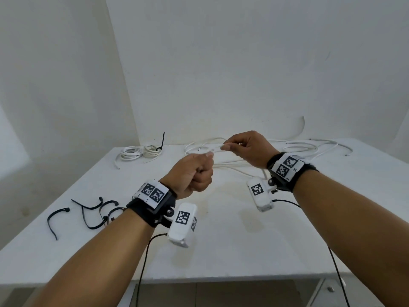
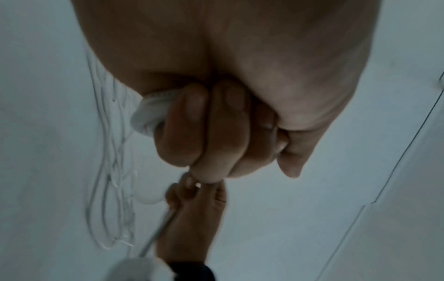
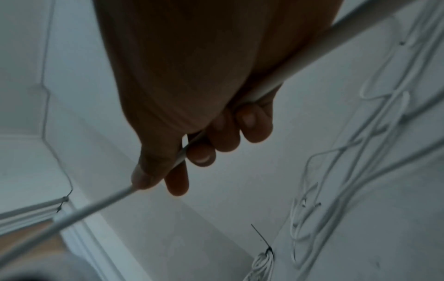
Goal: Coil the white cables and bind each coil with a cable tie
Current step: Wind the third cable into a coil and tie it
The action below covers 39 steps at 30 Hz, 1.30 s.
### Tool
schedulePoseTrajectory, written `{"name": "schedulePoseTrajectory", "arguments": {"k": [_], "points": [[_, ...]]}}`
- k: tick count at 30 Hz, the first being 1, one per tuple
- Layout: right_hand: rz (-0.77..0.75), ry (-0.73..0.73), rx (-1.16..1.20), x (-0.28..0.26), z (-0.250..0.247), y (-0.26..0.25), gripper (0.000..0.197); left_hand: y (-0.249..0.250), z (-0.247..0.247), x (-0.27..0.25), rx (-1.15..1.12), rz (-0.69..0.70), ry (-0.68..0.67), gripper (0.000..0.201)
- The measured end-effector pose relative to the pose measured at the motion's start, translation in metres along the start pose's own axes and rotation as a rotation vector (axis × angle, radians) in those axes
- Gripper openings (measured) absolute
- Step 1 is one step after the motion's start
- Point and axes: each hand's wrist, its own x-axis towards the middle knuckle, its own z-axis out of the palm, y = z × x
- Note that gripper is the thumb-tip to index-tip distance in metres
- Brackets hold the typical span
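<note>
My left hand (image 1: 200, 171) is curled into a fist above the table and grips a white cable (image 1: 210, 154), which pokes out at the top of the fist. My right hand (image 1: 229, 147), a little further back and to the right, pinches the same cable between thumb and fingers. In the right wrist view the cable (image 3: 290, 62) runs through my right hand (image 3: 177, 167) and out past the thumb. The left wrist view shows my left hand (image 2: 209, 129) with curled fingers and a white loop (image 2: 150, 112) beside them. More loose white cables (image 1: 298, 147) sprawl behind the hands.
Two coiled white cables (image 1: 141, 151) lie at the back left, one bound with a black tie (image 1: 162, 140). Several loose black cable ties (image 1: 93, 211) lie at the front left of the white table (image 1: 221, 244). White walls close the back and left.
</note>
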Motion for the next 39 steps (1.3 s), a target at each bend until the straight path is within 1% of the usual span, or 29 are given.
{"name": "schedulePoseTrajectory", "arguments": {"k": [2,4,7,9,12,15,16,18,19,22,24,26,27,28,29,30,31,33,35,37,39], "points": [[0.026,-0.03,0.088,-0.004,0.011,-0.003,0.019,0.01,0.007,0.0,-0.084,0.091,0.007,0.059],[0.035,-0.091,0.124,-0.009,0.024,-0.009,0.032,0.019,0.014,0.004,-0.13,0.189,0.039,0.061],[0.07,-0.169,0.081,-0.014,0.042,-0.019,0.04,0.03,0.019,0.012,-0.212,0.314,0.132,0.053],[0.066,-0.225,0.004,-0.015,0.053,-0.025,0.044,0.035,0.019,0.018,-0.217,0.364,0.232,0.044],[0.041,-0.33,-0.109,-0.016,0.065,-0.031,0.037,0.036,0.01,0.027,-0.105,0.397,0.409,0.042],[0.048,-0.413,-0.248,-0.017,0.074,-0.035,0.022,0.028,-0.002,0.033,-0.075,0.383,0.536,0.04],[0.048,-0.439,-0.296,-0.017,0.076,-0.037,0.026,0.025,-0.006,0.034,0.014,0.374,0.573,0.041],[0.032,-0.502,-0.41,-0.018,0.077,-0.04,0.034,0.012,-0.015,0.037,0.324,0.327,0.612,0.043],[0.008,-0.53,-0.463,-0.019,0.077,-0.041,0.035,0.005,-0.019,0.037,0.468,0.3,0.606,0.042],[-0.067,-0.579,-0.584,-0.021,0.074,-0.045,0.033,-0.013,-0.029,0.031,0.78,0.23,0.545,0.038],[-0.103,-0.576,-0.592,-0.022,0.065,-0.048,0.03,-0.02,-0.033,0.025,0.916,0.104,0.482,0.038],[-0.139,-0.526,-0.531,-0.021,0.054,-0.05,0.022,-0.024,-0.035,0.021,0.998,-0.052,0.4,0.039],[-0.161,-0.489,-0.494,-0.02,0.048,-0.05,0.02,-0.025,-0.035,0.019,1.009,-0.105,0.344,0.037],[-0.178,-0.452,-0.461,-0.018,0.044,-0.05,0.018,-0.026,-0.034,0.018,0.982,-0.137,0.282,0.035],[-0.184,-0.411,-0.421,-0.016,0.041,-0.047,0.016,-0.026,-0.032,0.018,0.888,-0.153,0.228,0.034],[-0.186,-0.368,-0.368,-0.014,0.038,-0.044,0.013,-0.026,-0.028,0.017,0.746,-0.161,0.197,0.037],[-0.184,-0.327,-0.309,-0.012,0.035,-0.041,0.01,-0.024,-0.024,0.016,0.615,-0.172,0.185,0.042],[-0.184,-0.246,-0.206,-0.01,0.032,-0.035,0.004,-0.021,-0.016,0.013,0.47,-0.173,0.151,0.054],[-0.21,-0.158,-0.096,-0.009,0.029,-0.03,0.004,-0.017,-0.012,0.011,0.429,-0.16,0.099,0.058],[-0.233,-0.085,0.018,-0.009,0.029,-0.025,0.006,-0.012,-0.008,0.009,0.423,-0.131,0.046,0.057],[-0.241,-0.02,0.083,-0.009,0.032,-0.022,0.005,-0.008,-0.006,0.007,0.377,-0.083,0.033,0.053]]}}
